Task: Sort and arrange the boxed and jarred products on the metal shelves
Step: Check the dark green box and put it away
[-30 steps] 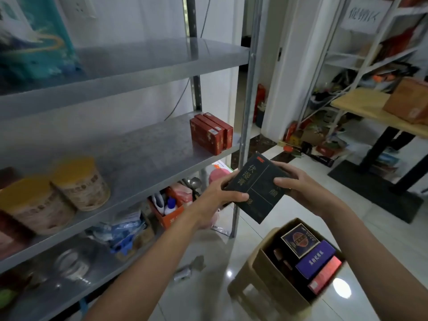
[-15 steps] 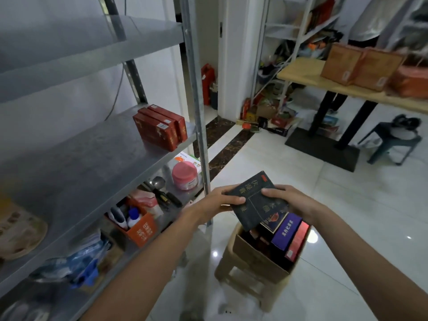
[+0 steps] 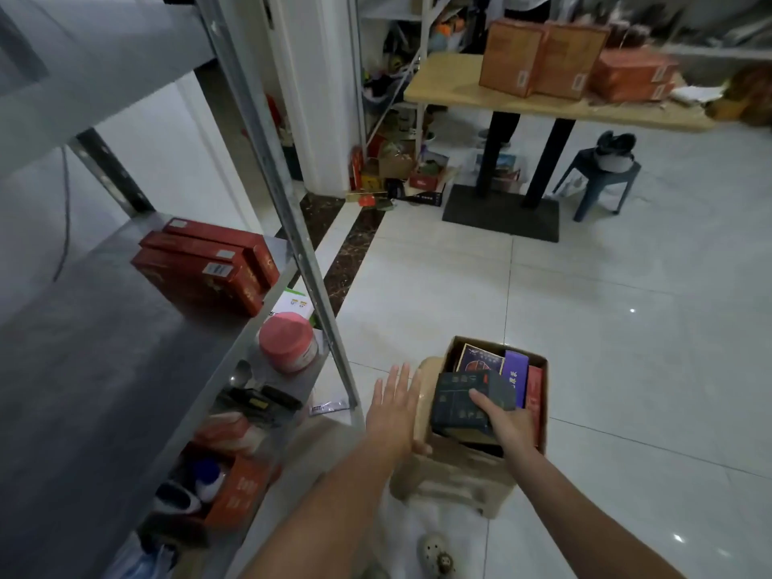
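The dark box point(image 3: 468, 401), before held by 2 hands, now lies in the carton point(image 3: 451, 355), gripped only by the right hand point(image 3: 505, 424), while the left hand point(image 3: 394, 407), fingers straight, hovers at its 9 o'clock.

The dark green box point(image 3: 459, 397) carries gold lettering and a small red mark. Beside it in the brown carton point(image 3: 480, 342) stand a purple box point(image 3: 514, 376) and a slim red box point(image 3: 534, 390). Three red boxes point(image 3: 204, 265) with white labels sit at the grey metal shelf's point(image 3: 104, 328) right edge. The jar point(image 3: 287, 340) is pink.
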Tool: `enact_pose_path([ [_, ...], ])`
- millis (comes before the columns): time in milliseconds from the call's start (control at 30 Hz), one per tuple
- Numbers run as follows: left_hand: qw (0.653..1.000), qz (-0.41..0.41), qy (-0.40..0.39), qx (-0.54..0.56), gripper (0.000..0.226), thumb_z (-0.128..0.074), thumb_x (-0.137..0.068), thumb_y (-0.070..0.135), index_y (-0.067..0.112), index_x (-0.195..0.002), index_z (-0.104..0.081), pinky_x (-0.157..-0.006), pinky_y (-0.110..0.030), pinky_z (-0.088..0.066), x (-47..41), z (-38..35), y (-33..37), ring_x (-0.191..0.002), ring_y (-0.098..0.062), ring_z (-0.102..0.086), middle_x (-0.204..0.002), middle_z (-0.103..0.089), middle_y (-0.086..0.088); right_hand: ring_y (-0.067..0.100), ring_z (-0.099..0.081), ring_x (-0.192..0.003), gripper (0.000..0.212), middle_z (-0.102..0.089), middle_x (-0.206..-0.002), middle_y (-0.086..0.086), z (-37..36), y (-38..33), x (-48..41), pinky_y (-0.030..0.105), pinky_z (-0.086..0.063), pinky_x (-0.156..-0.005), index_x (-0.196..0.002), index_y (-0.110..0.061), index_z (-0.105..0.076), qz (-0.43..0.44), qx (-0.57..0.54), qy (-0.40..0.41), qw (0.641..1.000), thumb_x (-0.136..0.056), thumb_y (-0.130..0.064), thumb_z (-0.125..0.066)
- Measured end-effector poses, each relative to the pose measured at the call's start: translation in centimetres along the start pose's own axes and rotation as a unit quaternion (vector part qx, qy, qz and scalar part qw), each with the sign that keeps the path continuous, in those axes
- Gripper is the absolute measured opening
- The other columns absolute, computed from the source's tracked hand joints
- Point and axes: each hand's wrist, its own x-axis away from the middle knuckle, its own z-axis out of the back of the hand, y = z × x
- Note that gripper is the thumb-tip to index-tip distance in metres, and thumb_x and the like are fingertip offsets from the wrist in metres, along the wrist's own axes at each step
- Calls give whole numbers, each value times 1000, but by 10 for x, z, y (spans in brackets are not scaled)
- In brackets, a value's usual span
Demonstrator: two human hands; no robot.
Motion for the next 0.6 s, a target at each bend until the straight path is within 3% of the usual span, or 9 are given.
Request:
enact_pose_path([
  [167, 1000, -11, -14, -13, 122, -67, -82, 56, 10, -150, 24, -118, -45, 13, -33, -21, 4, -145, -29, 26, -158, 28, -11, 27, -59, -110, 76, -63, -121, 12, -24, 20, -11, 46, -51, -96, -125, -5, -53, 18, 2, 27, 999, -65, -33, -89],
  [333, 999, -31, -31, 0, 120, -68, -85, 45, 7, -148, 26, -116, -44, 16, -58, -39, 8, -145, -29, 27, -157, 30, -12, 28, -55, -114, 90, -56, -124, 10, -38, 23, -12, 48, -52, -95, -127, -6, -48, 57, 77, 77, 992, -58, -47, -90],
  [467, 998, -54, -23, 24, 112, -65, -88, 35, 11, -149, 26, -114, -43, 19, -65, -51, 14, -138, -27, 36, -157, 30, -10, 31, -51, -119, 94, -53, -128, 14, -33, 41, -7, 50, -49, -97, -130, -4, -45, 14, 72, 117, 990, -59, -47, -90],
  [600, 997, -64, -45, 25, 112, -65, -88, 39, 12, -149, 25, -111, -42, 22, -67, -53, 18, -143, -28, 31, -157, 31, -10, 36, -49, -122, 99, -49, -133, 18, -30, 34, -13, 48, -47, -99, -133, -2, -40, -11, 124, 128, 984, -62, -53, -87],
])
